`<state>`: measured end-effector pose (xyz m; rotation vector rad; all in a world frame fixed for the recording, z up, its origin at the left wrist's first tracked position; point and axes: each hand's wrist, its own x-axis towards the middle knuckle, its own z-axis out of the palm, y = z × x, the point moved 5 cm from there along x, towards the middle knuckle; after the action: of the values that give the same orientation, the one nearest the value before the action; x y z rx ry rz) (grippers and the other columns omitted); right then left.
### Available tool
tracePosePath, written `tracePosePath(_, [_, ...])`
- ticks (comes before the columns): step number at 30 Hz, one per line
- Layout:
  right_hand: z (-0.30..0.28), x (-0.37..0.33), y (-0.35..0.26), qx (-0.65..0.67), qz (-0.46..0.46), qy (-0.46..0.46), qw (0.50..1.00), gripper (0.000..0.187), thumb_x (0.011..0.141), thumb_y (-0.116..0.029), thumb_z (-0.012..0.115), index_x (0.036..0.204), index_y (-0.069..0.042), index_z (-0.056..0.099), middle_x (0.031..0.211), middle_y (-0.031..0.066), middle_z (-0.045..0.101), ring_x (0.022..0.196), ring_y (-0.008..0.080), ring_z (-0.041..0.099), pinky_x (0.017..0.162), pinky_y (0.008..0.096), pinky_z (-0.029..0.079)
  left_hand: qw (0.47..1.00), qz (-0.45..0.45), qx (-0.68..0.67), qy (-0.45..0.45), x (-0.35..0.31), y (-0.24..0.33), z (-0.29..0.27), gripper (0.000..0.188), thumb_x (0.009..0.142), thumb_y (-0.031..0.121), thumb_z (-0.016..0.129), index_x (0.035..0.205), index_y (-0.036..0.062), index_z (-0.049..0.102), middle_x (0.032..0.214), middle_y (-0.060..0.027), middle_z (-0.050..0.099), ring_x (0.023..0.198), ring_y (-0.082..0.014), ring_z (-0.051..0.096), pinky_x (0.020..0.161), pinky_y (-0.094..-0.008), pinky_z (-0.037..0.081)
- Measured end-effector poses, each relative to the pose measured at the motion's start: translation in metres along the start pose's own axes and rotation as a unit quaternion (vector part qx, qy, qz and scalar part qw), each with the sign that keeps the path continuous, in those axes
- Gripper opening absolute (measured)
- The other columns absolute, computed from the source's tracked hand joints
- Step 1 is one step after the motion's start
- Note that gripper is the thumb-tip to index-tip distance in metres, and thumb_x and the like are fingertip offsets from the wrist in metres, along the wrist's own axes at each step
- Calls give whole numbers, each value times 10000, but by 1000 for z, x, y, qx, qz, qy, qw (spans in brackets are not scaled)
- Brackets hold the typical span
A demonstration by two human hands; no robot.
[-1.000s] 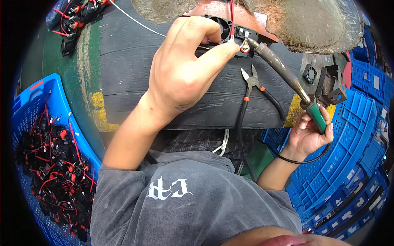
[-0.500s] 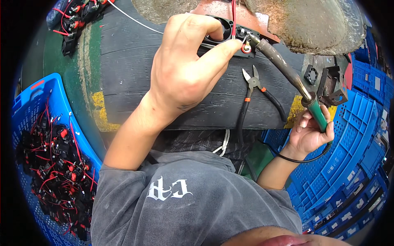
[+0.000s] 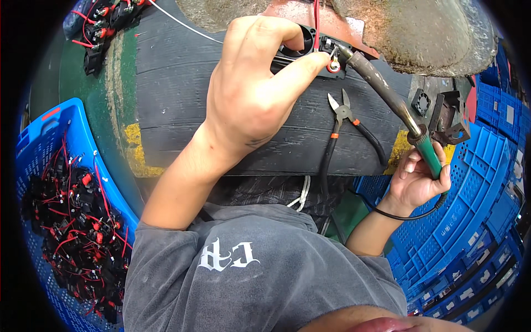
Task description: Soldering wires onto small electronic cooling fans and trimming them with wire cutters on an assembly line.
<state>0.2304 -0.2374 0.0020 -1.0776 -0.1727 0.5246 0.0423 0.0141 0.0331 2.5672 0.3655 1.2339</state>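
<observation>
My left hand (image 3: 249, 83) is closed at a black plastic housing (image 3: 345, 41) that has a round opening. Its thumb presses at the lower end of a red wire (image 3: 317, 25), and the fingers behind are partly hidden. My right hand (image 3: 415, 180) grips the green handle of a soldering iron (image 3: 381, 86). The iron's tip touches or nearly touches small metal contacts just past my left thumb. Beside the tip sits a round metal terminal with a red ring (image 3: 333, 66). Diagonal cutters (image 3: 343, 113) with black handles lie below the housing, jaws apart.
A black mat (image 3: 188, 110) covers the bench. At left, a blue crate (image 3: 77, 116) holds many black parts with red wires; similar parts (image 3: 95, 58) lie far left. A small fan (image 3: 421, 102) and black bracket (image 3: 451, 113) sit at right, near stacked blue crates (image 3: 464, 182). A worn brownish slab (image 3: 420, 36) overhangs the far side.
My left hand, the wire and the housing have shifted very slightly right. The iron stays at the contacts, almost unmoved.
</observation>
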Motion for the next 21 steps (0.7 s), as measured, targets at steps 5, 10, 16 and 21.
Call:
tracePosePath(5, [0, 1, 1, 0, -1, 1, 1000, 558, 935, -436, 440, 1162, 41, 621, 806, 242, 663, 518, 202, 591, 369, 235, 444, 1000, -5, -10, 14, 0, -2, 2, 280, 664, 14, 783, 924, 107, 738, 922, -44, 548, 845, -212, 518, 650, -294, 431])
tracePosePath(10, [-1, 1, 0, -4, -5, 9, 1000, 552, 924, -441, 461, 1152, 37, 617, 801, 243, 660, 511, 192, 586, 365, 231, 441, 1000, -4, -2, 20, 0, -3, 3, 266, 661, 12, 791, 906, 96, 729, 901, -42, 549, 824, -211, 519, 647, -293, 432])
tracePosePath(16, [1, 0, 0, 5, 0, 18, 1000, 533, 948, -442, 429, 1129, 17, 629, 754, 240, 655, 480, 221, 565, 362, 252, 418, 1000, -9, -1, 27, -1, -3, 4, 270, 659, 8, 791, 907, 95, 729, 900, -38, 551, 820, -208, 518, 639, -297, 422])
tracePosePath(21, [1, -1, 1, -9, -3, 23, 1000, 551, 937, -443, 440, 1149, 33, 620, 767, 229, 654, 485, 198, 569, 361, 236, 424, 999, -21, -9, 27, -1, -3, 3, 279, 648, 13, 797, 906, 96, 732, 904, -36, 552, 818, -205, 521, 636, -305, 417])
